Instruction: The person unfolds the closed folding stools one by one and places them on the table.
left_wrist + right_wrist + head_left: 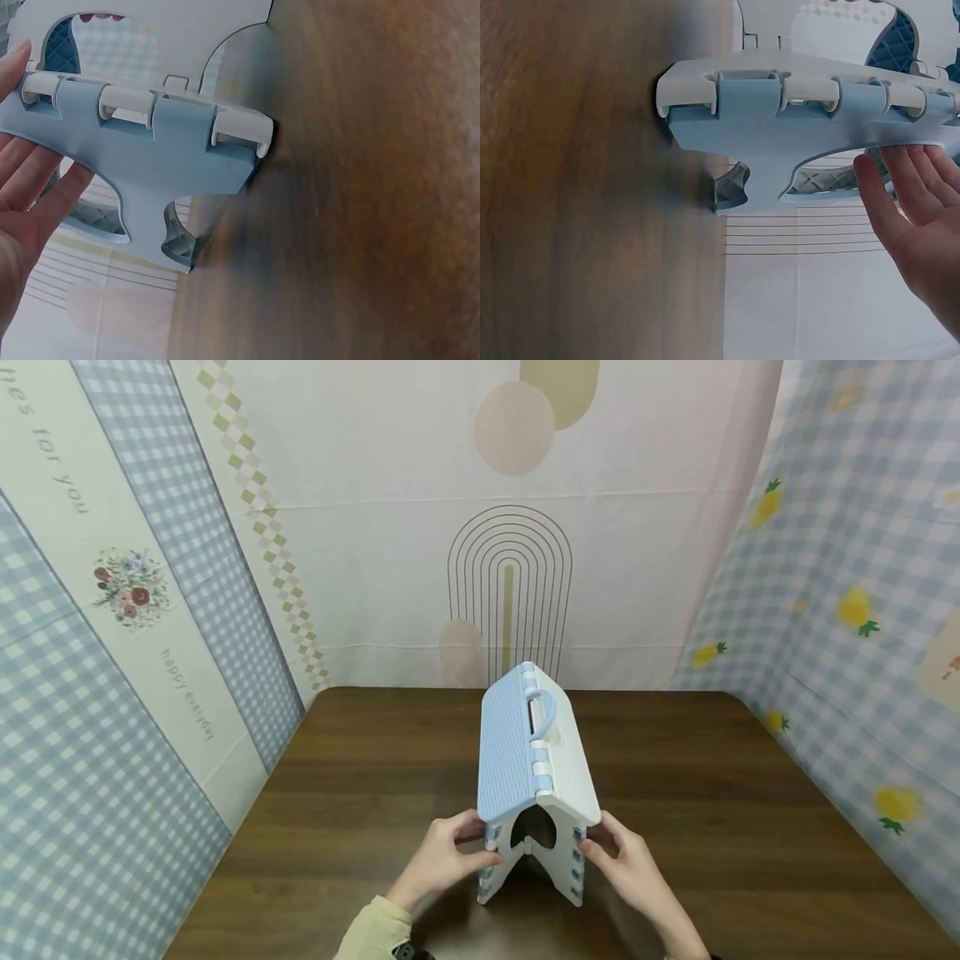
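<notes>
A blue-and-white plastic folding stool (504,747) stands upright near the table's front, half folded, its top peaked like a roof. A loop handle (550,714) sticks up at the ridge. At the stool's left side, my left hand (444,857) grips the hinged edge, thumb in front and fingers behind. My right hand (632,865) holds the opposite edge the same way. In the left wrist view, the fingers (64,187) reach the blue side panel's cut-out. Fingertips of the right hand touch the matching panel (761,139) in the right wrist view.
The stool's feet rest on a dark brown wooden table (375,752). Behind it hangs a pale printed cloth (375,568). Blue checked cloths flank the table on the left (97,727) and right (810,635).
</notes>
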The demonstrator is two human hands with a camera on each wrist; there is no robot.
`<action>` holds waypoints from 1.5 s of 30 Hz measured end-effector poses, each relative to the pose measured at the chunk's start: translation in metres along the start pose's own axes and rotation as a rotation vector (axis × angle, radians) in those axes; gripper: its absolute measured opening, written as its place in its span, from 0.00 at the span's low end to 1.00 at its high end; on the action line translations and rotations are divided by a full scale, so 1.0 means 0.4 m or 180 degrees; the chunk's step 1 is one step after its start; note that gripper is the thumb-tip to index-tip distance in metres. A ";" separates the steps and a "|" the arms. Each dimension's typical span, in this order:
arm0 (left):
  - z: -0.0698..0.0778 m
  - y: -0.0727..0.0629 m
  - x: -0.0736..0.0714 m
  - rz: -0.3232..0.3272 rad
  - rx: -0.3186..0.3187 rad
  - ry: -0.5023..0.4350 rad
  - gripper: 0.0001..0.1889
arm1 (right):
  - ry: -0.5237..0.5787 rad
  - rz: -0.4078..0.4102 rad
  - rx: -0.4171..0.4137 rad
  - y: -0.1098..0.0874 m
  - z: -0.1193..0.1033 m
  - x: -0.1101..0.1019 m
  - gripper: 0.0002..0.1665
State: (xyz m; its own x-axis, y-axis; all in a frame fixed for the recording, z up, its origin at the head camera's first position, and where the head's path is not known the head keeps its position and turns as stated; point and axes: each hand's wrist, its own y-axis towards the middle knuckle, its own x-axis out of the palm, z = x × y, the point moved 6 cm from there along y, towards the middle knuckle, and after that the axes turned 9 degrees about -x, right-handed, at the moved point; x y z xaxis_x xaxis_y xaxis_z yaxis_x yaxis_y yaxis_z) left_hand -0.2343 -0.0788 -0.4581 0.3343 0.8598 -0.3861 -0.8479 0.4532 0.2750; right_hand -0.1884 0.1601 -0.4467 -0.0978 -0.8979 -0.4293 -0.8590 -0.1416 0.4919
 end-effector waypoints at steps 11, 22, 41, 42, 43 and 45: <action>0.012 0.014 -0.009 -0.0726 -0.0440 0.0322 0.28 | 0.0001 -0.0449 -0.0049 0.017 -0.008 -0.022 0.21; 0.234 0.075 -0.209 -0.0964 -0.0686 0.1957 0.29 | -0.1550 -0.0284 -0.0660 0.203 -0.231 -0.174 0.18; 0.280 0.238 -0.013 0.0077 -0.0739 0.1943 0.30 | -0.2037 -0.0382 -0.0972 0.320 -0.247 -0.007 0.30; 0.278 0.239 -0.011 0.0103 -0.0742 0.1897 0.30 | -0.2052 -0.0369 -0.0954 0.321 -0.247 -0.008 0.30; 0.277 0.241 -0.010 0.0119 -0.0751 0.1856 0.30 | -0.2069 -0.0357 -0.0929 0.322 -0.247 -0.009 0.30; 0.276 0.245 -0.006 0.0152 -0.0749 0.1798 0.30 | -0.2083 -0.0340 -0.0861 0.324 -0.244 -0.012 0.30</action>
State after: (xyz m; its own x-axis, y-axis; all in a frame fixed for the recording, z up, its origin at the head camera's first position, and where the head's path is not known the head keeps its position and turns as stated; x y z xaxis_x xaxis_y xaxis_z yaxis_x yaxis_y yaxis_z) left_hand -0.2728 -0.0106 -0.3331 0.0787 0.5909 -0.8029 -0.9462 0.2978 0.1264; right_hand -0.2501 0.1055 -0.3071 -0.3744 -0.4510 -0.8102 -0.7343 -0.3894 0.5560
